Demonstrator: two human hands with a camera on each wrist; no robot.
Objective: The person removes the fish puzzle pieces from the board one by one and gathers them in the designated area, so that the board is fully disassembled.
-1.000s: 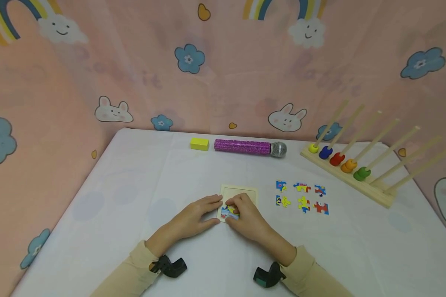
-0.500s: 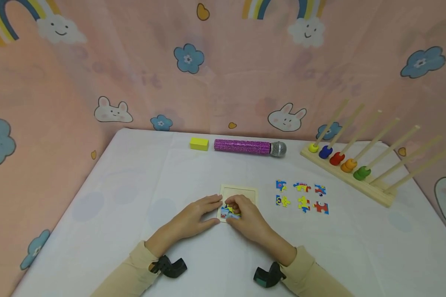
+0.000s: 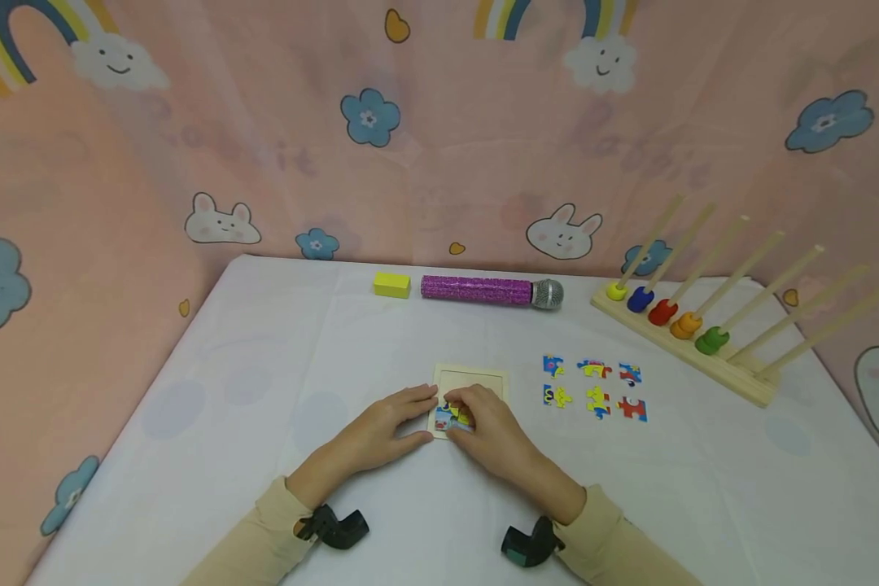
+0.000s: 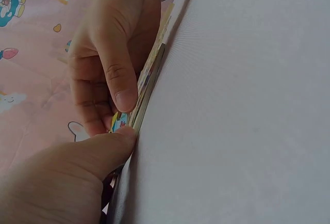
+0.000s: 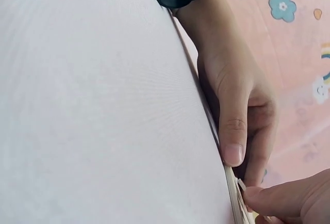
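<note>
A small wooden puzzle tray (image 3: 476,369) lies mid-table, with colourful pieces in its lower part and bare wood above. My left hand (image 3: 381,425) rests against the tray's left side, fingers fairly straight and thumb at the near corner. Over the tray's lower right, my right hand (image 3: 494,431) has curled fingers and pinches a puzzle piece (image 4: 121,121). The left wrist view shows this piece tilted, yellow and light blue, by the right thumb. The right hand covers part of the tray. To its right lie several loose jigsaw pieces (image 3: 597,402) in two rows.
A yellow block (image 3: 391,285) and a purple glitter microphone (image 3: 476,290) lie at the table's back. At the right stands a wooden peg rack (image 3: 740,376) with upright rods and coloured beads. A pink patterned cloth (image 3: 439,163) hangs behind the white table (image 3: 249,456).
The right fingers have shifted slightly over the tray, with a little more of the pieces beneath showing. The left hand and the loose pieces have stayed put.
</note>
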